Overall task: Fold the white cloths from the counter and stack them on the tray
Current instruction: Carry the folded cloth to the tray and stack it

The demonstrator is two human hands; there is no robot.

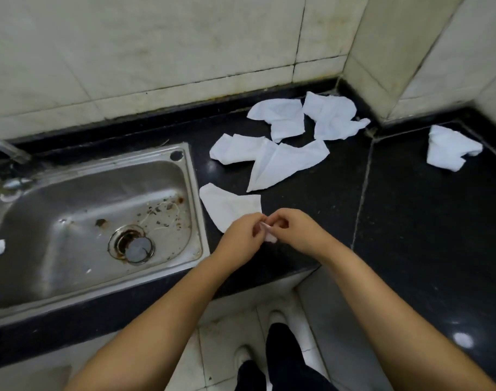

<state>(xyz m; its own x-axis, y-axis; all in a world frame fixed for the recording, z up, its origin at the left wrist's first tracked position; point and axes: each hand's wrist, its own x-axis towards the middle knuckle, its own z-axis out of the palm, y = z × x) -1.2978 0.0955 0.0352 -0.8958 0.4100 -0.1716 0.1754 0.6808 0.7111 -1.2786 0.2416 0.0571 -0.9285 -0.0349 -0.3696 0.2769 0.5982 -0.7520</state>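
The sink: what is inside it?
Inside the sink are a round drain, rust stains and scattered dark debris. No cloth lies in the visible basin; its left end is cropped.

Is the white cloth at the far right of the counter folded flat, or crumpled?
Crumpled. The far-right cloth lies bunched on the black counter, with uneven creases and ragged edges, apart from the other cloths.

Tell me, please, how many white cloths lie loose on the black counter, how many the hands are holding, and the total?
Loose on the counter: 5 cloths
Held cloth, gripped by left hand and right hand: 1
Total: 6
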